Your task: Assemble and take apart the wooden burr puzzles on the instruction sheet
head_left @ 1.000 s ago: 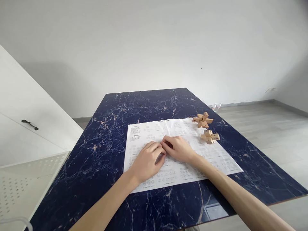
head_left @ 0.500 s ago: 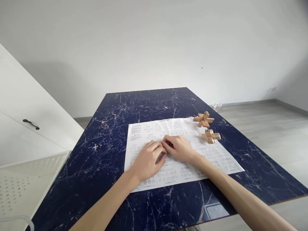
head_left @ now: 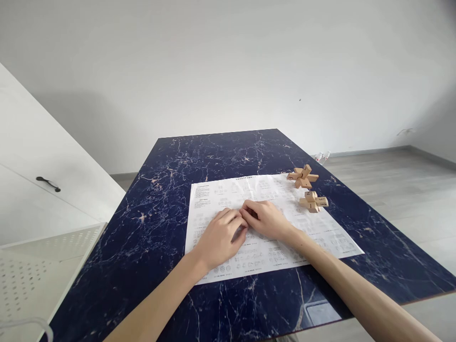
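A large white printed sheet (head_left: pixel 213 192) with rows of small diagrams lies on the dark blue marbled table (head_left: pixel 199 156). On its middle rest my left hand (head_left: pixel 223 235) and my right hand (head_left: pixel 265 218), touching at the fingertips. The left fingers curl round to meet the thumb, and no object shows in the gap. My right hand is likewise curled closed, with nothing visible in it. Two wooden interlocking puzzles stand to the right: a lettered burr puzzle (head_left: pixel 313 202) on the sheet and another burr puzzle (head_left: pixel 302 176) behind it at the sheet's far right corner.
A phone-like rectangle (head_left: pixel 322 313) lies by the table's near edge, partly beside my right forearm. At the left are a white cabinet with a black handle (head_left: pixel 48 184) and a perforated pale panel (head_left: pixel 21 280). A white wall (head_left: pixel 213 71) rises behind the table.
The whole view has shifted very slightly. My hands, the sheet and both puzzles keep their places relative to one another.
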Tool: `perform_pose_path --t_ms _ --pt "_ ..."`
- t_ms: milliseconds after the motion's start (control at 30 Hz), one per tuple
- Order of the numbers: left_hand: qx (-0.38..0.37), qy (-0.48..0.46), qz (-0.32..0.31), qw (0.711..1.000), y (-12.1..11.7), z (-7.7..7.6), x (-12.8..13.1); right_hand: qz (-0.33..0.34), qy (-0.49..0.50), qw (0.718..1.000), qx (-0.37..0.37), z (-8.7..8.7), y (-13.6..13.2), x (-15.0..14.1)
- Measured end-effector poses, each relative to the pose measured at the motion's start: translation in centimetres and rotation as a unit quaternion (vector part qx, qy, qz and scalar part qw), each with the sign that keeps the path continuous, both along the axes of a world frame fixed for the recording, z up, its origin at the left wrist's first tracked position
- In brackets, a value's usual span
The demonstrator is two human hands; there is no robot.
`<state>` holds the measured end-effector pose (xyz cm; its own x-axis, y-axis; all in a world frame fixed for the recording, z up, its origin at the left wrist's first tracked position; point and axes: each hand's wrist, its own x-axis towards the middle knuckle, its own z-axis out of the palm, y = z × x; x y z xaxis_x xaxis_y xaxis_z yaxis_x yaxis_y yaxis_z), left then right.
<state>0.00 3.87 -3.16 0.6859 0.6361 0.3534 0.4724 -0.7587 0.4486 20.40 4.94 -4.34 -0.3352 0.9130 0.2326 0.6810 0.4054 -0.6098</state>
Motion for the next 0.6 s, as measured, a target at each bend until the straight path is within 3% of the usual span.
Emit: perform_pose_path --t_ms 600 --pt "0.000 0.000 0.001 1.000 -0.07 -0.04 0.02 0.000 -0.003 1.000 -0.002 0.06 -0.06 -0.01"
